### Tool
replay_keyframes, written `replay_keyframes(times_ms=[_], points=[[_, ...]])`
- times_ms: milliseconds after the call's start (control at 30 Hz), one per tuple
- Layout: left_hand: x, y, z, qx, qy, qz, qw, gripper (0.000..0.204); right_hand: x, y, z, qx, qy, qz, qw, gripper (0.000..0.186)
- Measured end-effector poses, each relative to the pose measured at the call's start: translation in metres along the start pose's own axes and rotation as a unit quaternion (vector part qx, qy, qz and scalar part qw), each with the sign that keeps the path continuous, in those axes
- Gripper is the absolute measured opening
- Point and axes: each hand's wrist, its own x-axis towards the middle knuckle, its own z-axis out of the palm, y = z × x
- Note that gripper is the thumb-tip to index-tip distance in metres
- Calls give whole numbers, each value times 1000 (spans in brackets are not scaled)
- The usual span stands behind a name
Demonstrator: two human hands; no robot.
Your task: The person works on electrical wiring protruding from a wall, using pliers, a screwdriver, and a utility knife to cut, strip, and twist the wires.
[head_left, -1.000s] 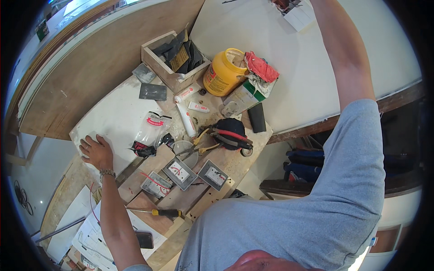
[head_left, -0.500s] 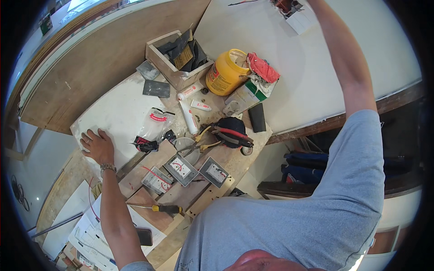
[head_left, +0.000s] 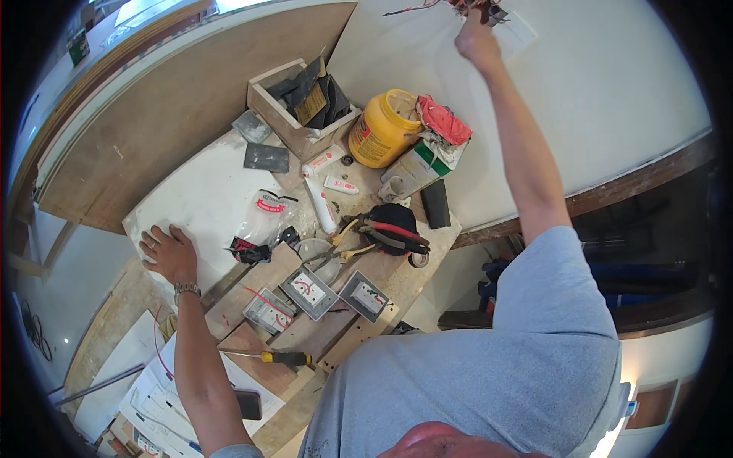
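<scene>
My left hand lies with spread fingers on a white board at the bench's left. My right hand reaches up to an opening in the white wall with exposed wires; its fingers are curled there, and what they hold is hard to make out. A pale panel is beside the opening. On the bench are several grey electrical boxes, pliers on a black cloth, a screwdriver, white tubes and a clear packet.
A wooden box of sandpaper, a yellow tub, a red rag and a carton crowd the back. A curved plywood partition borders the left. Papers and a phone lie at lower left.
My right arm has swung leftward, bringing that hand into view at the wall opening. My left hand stays on the board, and the view has shifted slightly.
</scene>
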Motion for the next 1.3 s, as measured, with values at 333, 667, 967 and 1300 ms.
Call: replay_keyframes(times_ms=[333,667,967,1300], points=[[0,0,1,-12,-10,0,1000,53,25,-31,97,804,113,206,546,21],[2,0,5,7,-5,5,1000,53,16,-10,109,939,-44,114,322,22],[1,3,-2,1,-13,6,1000,51,82,-61,15,914,-13,298,276,29],[0,2,-1,0,-7,4,1000,55,25,-79,56,852,43,219,474,20]])
